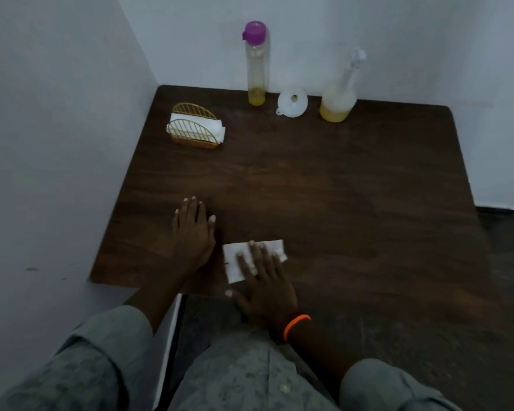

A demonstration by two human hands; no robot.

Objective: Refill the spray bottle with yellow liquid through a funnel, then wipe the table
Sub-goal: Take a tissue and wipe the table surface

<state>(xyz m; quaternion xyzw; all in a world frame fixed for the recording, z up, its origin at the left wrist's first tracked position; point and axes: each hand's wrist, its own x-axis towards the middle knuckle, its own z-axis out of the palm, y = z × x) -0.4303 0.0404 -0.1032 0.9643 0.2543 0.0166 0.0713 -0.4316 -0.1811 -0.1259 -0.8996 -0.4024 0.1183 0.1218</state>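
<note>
a white paper napkin (254,259) is pressed flat to the dark wooden worktop (339,188) near its front edge by the right hand (264,280), fingers spread. the left hand (192,232) is laid flat and empty beside it. the spray bottle (340,93), funnel (292,102) and purple-capped bottle (257,63) are ranged along the back wall.

Head-worn, looking forward and steeply down past left hand (192,232) and right hand (264,280), close above both.

Dim corner, pale walls (57,114)
</note>
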